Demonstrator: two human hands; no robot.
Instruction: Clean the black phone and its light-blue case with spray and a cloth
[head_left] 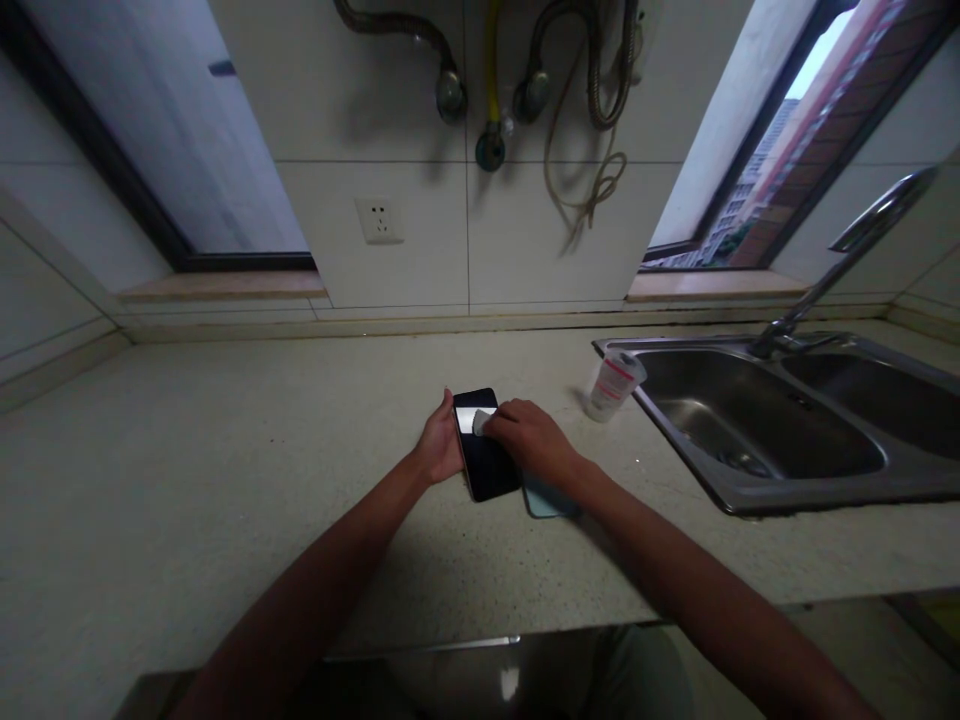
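A black-screened smartphone (491, 470) is tilted up over the counter, a bright reflection across its upper part. My left hand (441, 440) grips it along its left edge, thumb pointing up. My right hand (536, 435) pinches a small whitish piece, perhaps tissue or cloth (481, 422), against the screen. Under my right wrist lies a flat light-blue object with rounded corners (546, 500), partly hidden by the arm; it looks like a phone case.
A clear plastic cup with red markings (615, 383) stands right of my hands, beside a double steel sink (757, 497) with a tall faucet (832, 265). The pale speckled counter (225, 480) meets a tiled wall with a socket (379, 220) and hoses above.
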